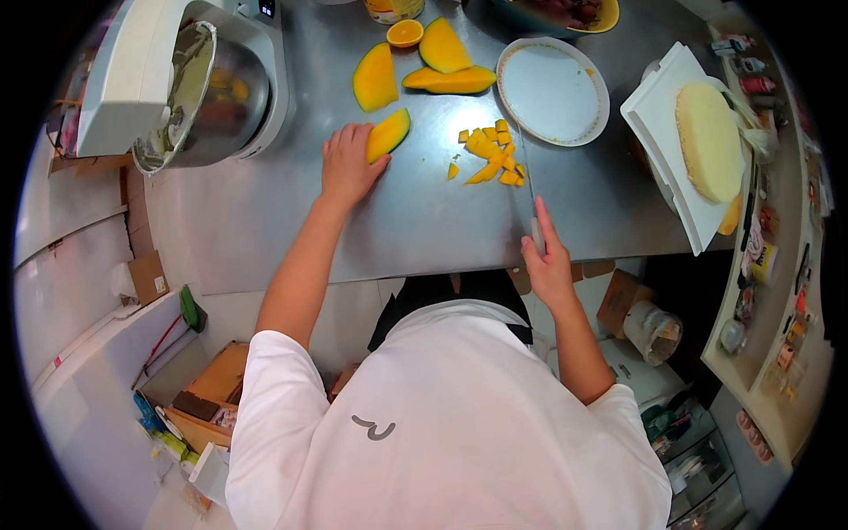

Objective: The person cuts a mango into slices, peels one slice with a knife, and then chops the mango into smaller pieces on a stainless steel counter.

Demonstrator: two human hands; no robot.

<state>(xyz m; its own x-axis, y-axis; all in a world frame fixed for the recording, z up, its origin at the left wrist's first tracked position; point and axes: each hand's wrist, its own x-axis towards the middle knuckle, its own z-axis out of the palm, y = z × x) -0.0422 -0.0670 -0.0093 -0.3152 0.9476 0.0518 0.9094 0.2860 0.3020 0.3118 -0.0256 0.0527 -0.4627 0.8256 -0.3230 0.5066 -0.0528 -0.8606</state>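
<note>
My left hand (347,166) is closed around a mango piece (389,134) with green-edged skin, at the left of the metal table. In my right hand (551,269), near the table's front edge, is a knife (537,231), its thin blade pointing away from me. Just left of the blade lies a loose cluster of diced mango (488,147), cubes and a few longer strips. Farther back sit three larger mango pieces: one upright wedge (376,78), another wedge (444,47) and a long slice (449,80). A cut orange half (405,34) rests beside them.
A white round plate (552,93) is behind the diced mango. At left stands a stand mixer (128,79) with a metal bowl (238,106). A pale cake layer (709,141) lies on a white board (661,110) at right. A dark bowl (534,19) and a can (393,9) are at the back.
</note>
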